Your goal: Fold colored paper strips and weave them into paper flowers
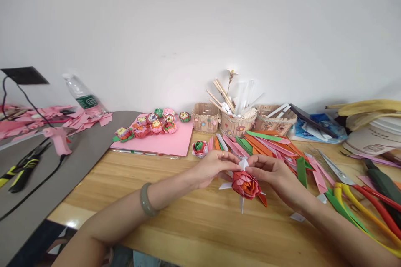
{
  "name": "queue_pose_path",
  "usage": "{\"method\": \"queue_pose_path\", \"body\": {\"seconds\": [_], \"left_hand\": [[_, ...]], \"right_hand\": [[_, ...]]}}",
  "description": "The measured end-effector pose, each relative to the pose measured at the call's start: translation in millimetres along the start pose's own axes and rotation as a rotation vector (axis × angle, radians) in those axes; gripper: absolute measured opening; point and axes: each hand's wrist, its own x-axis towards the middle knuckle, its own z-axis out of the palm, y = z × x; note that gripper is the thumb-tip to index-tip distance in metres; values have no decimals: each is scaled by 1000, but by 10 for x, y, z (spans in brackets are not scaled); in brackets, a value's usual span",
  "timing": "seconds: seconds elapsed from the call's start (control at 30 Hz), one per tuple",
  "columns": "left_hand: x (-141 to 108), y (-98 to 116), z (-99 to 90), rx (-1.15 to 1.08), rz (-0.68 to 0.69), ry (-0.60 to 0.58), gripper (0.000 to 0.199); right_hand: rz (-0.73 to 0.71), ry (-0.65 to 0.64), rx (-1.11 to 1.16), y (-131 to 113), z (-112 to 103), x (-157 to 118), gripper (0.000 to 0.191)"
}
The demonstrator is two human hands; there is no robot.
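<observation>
My left hand [217, 167] and my right hand [270, 172] meet over the table, fingers pinched on a folded paper flower [246, 184]. Its petals are red and pink around an orange middle, facing up toward me. Both sets of fingertips are closed at a white paper strip [243, 164] on the flower's far side. More white strips stick out at its left and near sides, and an orange-red point shows at the lower right. Just beyond my left hand sits another paper flower [199, 148] with a green middle.
Coloured paper strips [266, 144] lie behind my right hand. Scissors [343, 177] with yellow and red handles are at the right. Several finished flowers rest on pink paper [169, 144]. Decorated baskets [205, 119] line the wall. A pink glue gun [60, 141] and pliers [26, 171] are left.
</observation>
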Motion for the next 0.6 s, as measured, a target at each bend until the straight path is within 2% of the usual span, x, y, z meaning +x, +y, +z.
{"method": "queue_pose_path", "body": {"seconds": [0.27,0.43,0.6], "left_hand": [[46,2,2,69,40,17,24],[25,16,22,222,107,2,17],[5,-8,30,378,160,21,11]], "right_hand": [[-3,5,27,-18,22,-9,21],[-9,6,13,50,3,-36,16],[-86,30,-243,78,15,-90,14]]}}
